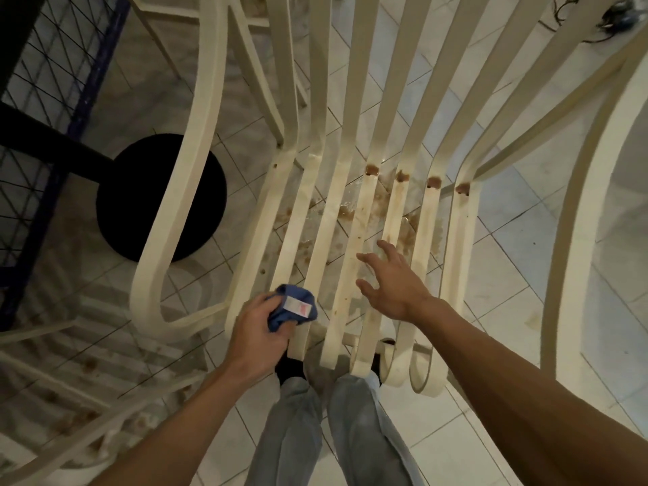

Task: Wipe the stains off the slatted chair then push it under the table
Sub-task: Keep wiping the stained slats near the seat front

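Chair (363,205) stands right at the person's feet, stains (371,169) thick along its seat. Wiping looks barely begun, push yet to come. Left hand (259,327) clamps a cloth (294,306) at the chair's front edge; right hand (392,278) hovers over the seat, fingers spread.

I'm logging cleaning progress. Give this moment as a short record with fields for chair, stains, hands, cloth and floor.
chair: cream, slatted
stains: brown, at the slat bends and down the right-side slats
left hand: grips the cloth at the seat's front left edge
right hand: open, fingers spread over the seat slats
cloth: blue, bunched
floor: tiled, brown spill under the seat
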Action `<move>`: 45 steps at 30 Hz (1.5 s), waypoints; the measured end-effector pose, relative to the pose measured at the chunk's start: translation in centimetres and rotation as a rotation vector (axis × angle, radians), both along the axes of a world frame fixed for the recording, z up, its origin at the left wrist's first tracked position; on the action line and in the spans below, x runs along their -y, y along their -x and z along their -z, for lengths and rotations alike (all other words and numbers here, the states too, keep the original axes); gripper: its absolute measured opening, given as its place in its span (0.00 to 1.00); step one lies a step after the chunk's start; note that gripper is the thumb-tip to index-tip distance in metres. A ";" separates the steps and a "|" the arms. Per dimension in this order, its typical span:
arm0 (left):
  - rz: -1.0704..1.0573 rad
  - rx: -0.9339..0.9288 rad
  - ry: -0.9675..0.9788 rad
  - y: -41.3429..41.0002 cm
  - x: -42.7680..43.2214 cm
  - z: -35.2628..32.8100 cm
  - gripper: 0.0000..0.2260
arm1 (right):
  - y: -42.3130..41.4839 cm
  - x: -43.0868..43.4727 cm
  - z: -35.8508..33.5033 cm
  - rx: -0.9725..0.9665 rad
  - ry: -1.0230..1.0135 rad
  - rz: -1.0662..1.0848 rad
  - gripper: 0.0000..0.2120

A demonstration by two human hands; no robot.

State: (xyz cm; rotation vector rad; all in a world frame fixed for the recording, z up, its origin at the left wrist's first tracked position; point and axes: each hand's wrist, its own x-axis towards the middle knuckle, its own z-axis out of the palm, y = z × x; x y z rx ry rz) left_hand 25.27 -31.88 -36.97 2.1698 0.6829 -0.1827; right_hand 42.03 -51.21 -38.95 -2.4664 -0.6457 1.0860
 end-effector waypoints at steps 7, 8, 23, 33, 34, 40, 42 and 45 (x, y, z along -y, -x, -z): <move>0.104 -0.206 -0.218 1.1 -4.1 2.1 0.17 | 0.8 -1.6 -0.1 0.017 0.008 -0.107 0.26; 0.092 -0.184 -0.212 1.5 -3.9 2.1 0.16 | 1.3 -1.9 0.2 0.033 0.025 -0.116 0.27; -0.262 -0.205 -0.105 5.0 0.1 2.0 0.12 | 4.1 -2.0 1.8 0.137 0.147 -0.125 0.35; 0.035 -0.209 -0.013 8.3 -0.9 1.4 0.14 | 4.0 -1.9 2.1 0.146 0.131 -0.106 0.34; 0.034 -0.160 -0.020 7.3 -0.8 1.2 0.14 | 4.0 -1.9 2.1 0.144 0.129 -0.100 0.34; 0.189 -0.105 -0.060 1.9 0.3 1.7 0.15 | 3.8 -2.1 1.7 0.122 0.139 -0.102 0.34; 0.217 -0.147 -0.062 2.0 0.7 2.1 0.15 | 3.6 -1.9 1.5 0.117 0.138 -0.117 0.34; 0.201 -0.157 -0.088 3.4 1.1 2.3 0.16 | 3.5 -1.7 1.5 0.111 0.122 -0.128 0.34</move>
